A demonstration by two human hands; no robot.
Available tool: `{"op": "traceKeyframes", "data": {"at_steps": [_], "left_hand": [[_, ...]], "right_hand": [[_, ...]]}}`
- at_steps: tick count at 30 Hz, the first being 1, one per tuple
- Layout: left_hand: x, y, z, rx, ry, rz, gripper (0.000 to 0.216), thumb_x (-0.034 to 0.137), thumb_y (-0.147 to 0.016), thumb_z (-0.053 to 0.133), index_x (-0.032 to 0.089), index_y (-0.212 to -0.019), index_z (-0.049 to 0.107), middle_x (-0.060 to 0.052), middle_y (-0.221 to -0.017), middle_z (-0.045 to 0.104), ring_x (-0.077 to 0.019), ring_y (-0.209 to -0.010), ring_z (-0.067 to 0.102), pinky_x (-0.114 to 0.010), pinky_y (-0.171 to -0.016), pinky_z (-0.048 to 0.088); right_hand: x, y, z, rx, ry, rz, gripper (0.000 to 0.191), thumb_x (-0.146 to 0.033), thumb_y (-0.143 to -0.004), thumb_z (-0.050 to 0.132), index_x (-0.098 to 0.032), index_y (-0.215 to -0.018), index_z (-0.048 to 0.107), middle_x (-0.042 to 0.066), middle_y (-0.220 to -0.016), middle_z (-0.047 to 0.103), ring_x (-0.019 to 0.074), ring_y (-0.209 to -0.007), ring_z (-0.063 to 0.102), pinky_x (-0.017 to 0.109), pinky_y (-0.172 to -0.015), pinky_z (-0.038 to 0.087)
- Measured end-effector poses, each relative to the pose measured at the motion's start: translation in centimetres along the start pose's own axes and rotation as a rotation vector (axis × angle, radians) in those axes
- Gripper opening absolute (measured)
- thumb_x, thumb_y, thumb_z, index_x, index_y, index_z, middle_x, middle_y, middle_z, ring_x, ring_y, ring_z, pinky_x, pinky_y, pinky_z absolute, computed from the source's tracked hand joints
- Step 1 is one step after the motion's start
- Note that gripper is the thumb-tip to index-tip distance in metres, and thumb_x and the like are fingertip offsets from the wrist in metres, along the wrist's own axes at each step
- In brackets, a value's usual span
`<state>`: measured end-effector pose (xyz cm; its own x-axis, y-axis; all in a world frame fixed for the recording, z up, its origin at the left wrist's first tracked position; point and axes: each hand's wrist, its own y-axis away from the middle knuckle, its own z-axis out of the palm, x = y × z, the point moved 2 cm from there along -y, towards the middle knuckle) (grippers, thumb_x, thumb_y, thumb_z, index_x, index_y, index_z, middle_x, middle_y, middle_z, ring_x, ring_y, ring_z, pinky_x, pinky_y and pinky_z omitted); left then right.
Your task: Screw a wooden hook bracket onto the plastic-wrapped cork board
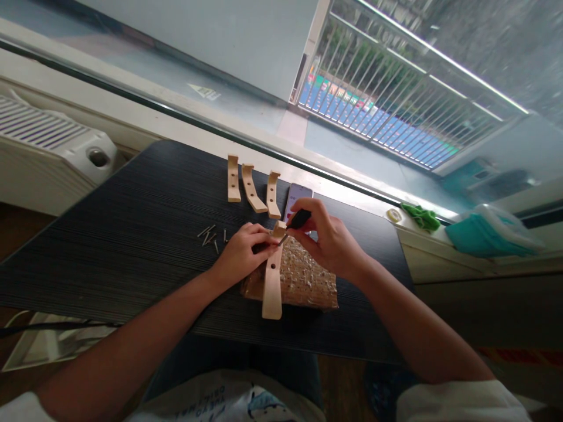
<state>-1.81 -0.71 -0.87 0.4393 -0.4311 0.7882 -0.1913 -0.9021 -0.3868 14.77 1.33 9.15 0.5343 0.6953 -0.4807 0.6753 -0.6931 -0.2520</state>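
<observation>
A pale wooden hook piece (272,287) with drilled holes lies across a tape-wrapped cardboard block (308,272). My right hand (328,237) is closed around the black handle of a screwdriver (301,219), whose thin metal shaft slants down to the wood's upper part. At that tip the fingers of my left hand (246,249) are pinched together, against the wood; whatever they hold is too small to make out. Several loose screws (209,235) are scattered left of my left hand.
Three similar wooden hook pieces (253,189) lie near the dark table's (132,234) far edge. Beside them is a phone (299,192), partly behind my right hand. A window ledge runs behind, holding a tape roll (394,215), green cloth (420,217) and teal container (477,234).
</observation>
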Motion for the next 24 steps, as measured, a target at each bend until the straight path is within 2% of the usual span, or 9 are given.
{"op": "traceKeyframes", "data": {"at_steps": [4, 6, 8, 10, 13, 15, 20, 24], "left_hand": [[-0.1, 0.0, 0.0, 0.025, 0.033, -0.008, 0.007, 0.023, -0.081, 0.067, 0.021, -0.083, 0.073, -0.003, -0.083, 0.068, -0.0206, -0.085, 0.058, -0.036, -0.079, 0.049], [-0.1, 0.1, 0.0, 0.029, 0.043, -0.008, 0.007, 0.023, -0.080, 0.068, 0.021, -0.083, 0.073, -0.003, -0.083, 0.069, -0.0207, -0.084, 0.058, -0.036, -0.079, 0.050], [-0.1, 0.1, 0.0, 0.030, 0.046, -0.004, 0.007, 0.022, -0.080, 0.068, 0.021, -0.084, 0.074, -0.003, -0.082, 0.069, -0.0208, -0.084, 0.059, -0.036, -0.079, 0.050], [-0.1, 0.2, 0.0, 0.031, 0.045, 0.003, 0.007, 0.021, -0.080, 0.069, 0.021, -0.085, 0.074, -0.003, -0.082, 0.069, -0.0210, -0.085, 0.059, -0.036, -0.079, 0.049], [0.0, 0.3, 0.1, 0.039, 0.041, 0.015, 0.007, 0.022, -0.080, 0.069, 0.019, -0.085, 0.074, -0.004, -0.081, 0.069, -0.0211, -0.083, 0.059, -0.035, -0.078, 0.049], [0.0, 0.4, 0.2, 0.043, 0.039, 0.020, 0.008, 0.023, -0.081, 0.068, 0.018, -0.084, 0.074, -0.004, -0.080, 0.069, -0.0208, -0.082, 0.058, -0.035, -0.076, 0.049], [0.1, 0.6, 0.2, 0.053, 0.039, 0.021, 0.011, 0.026, -0.082, 0.066, 0.019, -0.085, 0.074, -0.004, -0.081, 0.069, -0.0211, -0.085, 0.059, -0.036, -0.078, 0.049], [0.0, 0.8, 0.2, 0.065, 0.042, 0.015, 0.012, 0.028, -0.083, 0.066, 0.020, -0.087, 0.074, -0.004, -0.083, 0.069, -0.0213, -0.087, 0.059, -0.037, -0.081, 0.050]], "right_hand": [[-0.6, -0.2, -0.6, -0.043, -0.017, -0.029, 0.029, -0.022, -0.091, 0.049, -0.018, -0.118, 0.039, 0.005, -0.096, 0.063, 0.0116, -0.076, 0.064, 0.026, -0.068, 0.054], [-1.1, -0.4, -1.3, -0.069, 0.012, -0.070, 0.028, -0.020, -0.092, 0.046, -0.017, -0.120, 0.043, 0.009, -0.108, 0.061, 0.0119, -0.080, 0.063, 0.028, -0.072, 0.054], [-1.6, -0.6, -2.4, -0.052, 0.115, -0.129, 0.030, -0.015, -0.091, 0.042, -0.015, -0.121, 0.048, 0.013, -0.115, 0.059, 0.0157, -0.092, 0.062, 0.031, -0.077, 0.054], [-2.0, -0.8, -3.5, -0.052, 0.186, -0.180, 0.029, -0.013, -0.092, 0.042, -0.014, -0.118, 0.053, 0.013, -0.112, 0.060, 0.0171, -0.098, 0.061, 0.030, -0.080, 0.053], [-2.4, -0.9, -4.8, -0.122, 0.260, -0.175, 0.025, -0.015, -0.091, 0.046, -0.015, -0.113, 0.058, 0.008, -0.101, 0.066, 0.0145, -0.087, 0.063, 0.028, -0.075, 0.052], [-2.5, -1.1, -5.3, -0.155, 0.283, -0.156, 0.026, -0.014, -0.090, 0.050, -0.016, -0.116, 0.056, 0.007, -0.101, 0.068, 0.0138, -0.085, 0.064, 0.028, -0.074, 0.051], [-2.9, -1.4, -5.9, -0.216, 0.297, -0.157, 0.015, -0.019, -0.090, 0.051, -0.017, -0.101, 0.062, 0.005, -0.094, 0.069, 0.0127, -0.080, 0.064, 0.025, -0.070, 0.049], [-3.3, -1.7, -6.1, -0.231, 0.299, -0.145, 0.015, -0.021, -0.090, 0.052, -0.016, -0.097, 0.064, 0.005, -0.090, 0.070, 0.0129, -0.078, 0.064, 0.025, -0.070, 0.047]]}}
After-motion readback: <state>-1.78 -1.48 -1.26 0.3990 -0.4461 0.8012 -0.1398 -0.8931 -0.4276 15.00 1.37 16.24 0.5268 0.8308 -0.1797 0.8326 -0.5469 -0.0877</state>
